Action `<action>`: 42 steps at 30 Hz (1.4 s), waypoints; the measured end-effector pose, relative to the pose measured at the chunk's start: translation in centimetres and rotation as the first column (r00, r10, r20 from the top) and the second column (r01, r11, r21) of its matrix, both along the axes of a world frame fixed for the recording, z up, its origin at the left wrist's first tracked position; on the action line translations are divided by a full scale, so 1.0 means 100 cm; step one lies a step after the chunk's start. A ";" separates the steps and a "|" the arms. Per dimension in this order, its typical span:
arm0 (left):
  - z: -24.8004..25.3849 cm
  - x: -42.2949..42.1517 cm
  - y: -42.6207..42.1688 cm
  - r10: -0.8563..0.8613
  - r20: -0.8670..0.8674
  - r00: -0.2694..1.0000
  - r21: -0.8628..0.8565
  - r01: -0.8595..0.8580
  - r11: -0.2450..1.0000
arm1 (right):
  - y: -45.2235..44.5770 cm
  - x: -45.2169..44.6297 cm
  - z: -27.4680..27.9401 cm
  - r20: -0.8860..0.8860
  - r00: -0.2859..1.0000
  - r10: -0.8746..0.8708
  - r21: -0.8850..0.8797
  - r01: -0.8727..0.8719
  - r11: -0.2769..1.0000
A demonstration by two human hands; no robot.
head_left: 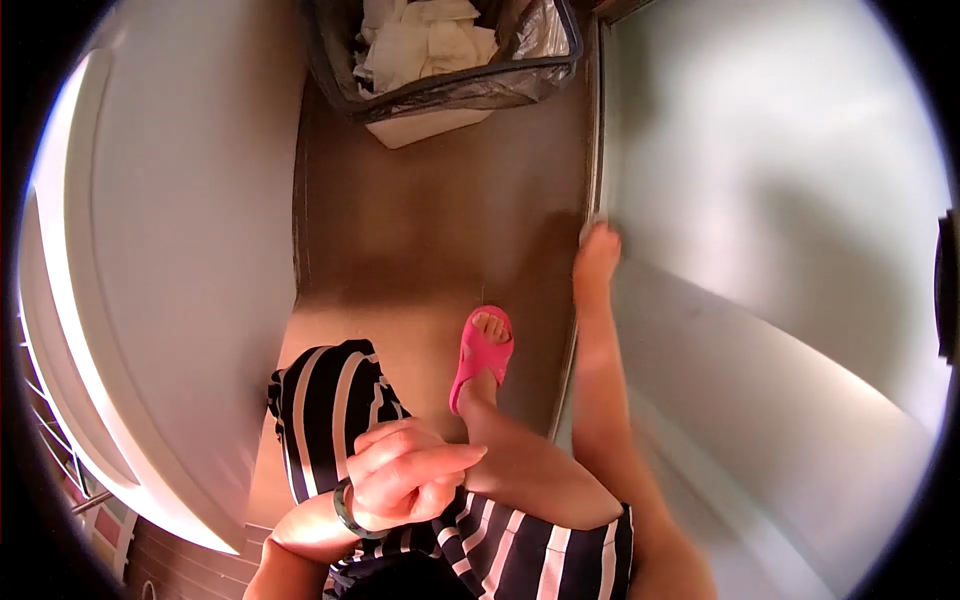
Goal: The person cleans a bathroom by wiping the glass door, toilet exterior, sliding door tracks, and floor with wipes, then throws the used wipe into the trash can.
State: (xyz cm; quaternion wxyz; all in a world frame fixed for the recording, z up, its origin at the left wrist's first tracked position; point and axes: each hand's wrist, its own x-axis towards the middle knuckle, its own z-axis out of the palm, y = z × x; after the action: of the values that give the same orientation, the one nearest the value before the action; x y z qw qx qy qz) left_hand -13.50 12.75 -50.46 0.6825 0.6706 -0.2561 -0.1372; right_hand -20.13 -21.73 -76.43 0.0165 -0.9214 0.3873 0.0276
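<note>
My left hand [415, 475], with a dark green bangle on its wrist, hovers over my lap. Its fingers curl inward, the index finger pokes out a little, and nothing shows in it. My right arm reaches forward along the right side. At its end my right hand [598, 258], slightly blurred, is curled at the edge of a pale frosted door [760, 200]. Its fingertips are partly hidden.
A bin with a dark bag [450, 95] holds crumpled white paper [425, 45] ahead on the brown floor [440, 200]. On the left stands a white curved panel [190, 200]. A pink slipper [485, 355] is on my foot; striped shorts [530, 555] cover my lap.
</note>
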 end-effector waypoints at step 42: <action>0.015 0.045 -0.067 0.428 -0.422 0.799 0.285 -0.332 0.899 | -0.061 0.121 0.028 0.571 0.476 -0.669 0.795 -0.117 0.596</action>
State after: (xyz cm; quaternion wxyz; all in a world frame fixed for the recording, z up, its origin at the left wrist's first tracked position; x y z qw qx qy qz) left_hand -8.97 6.04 -49.00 0.6678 0.7181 0.0741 -0.1813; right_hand -8.06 -27.87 -73.65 0.5813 -0.6307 0.4413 -0.2637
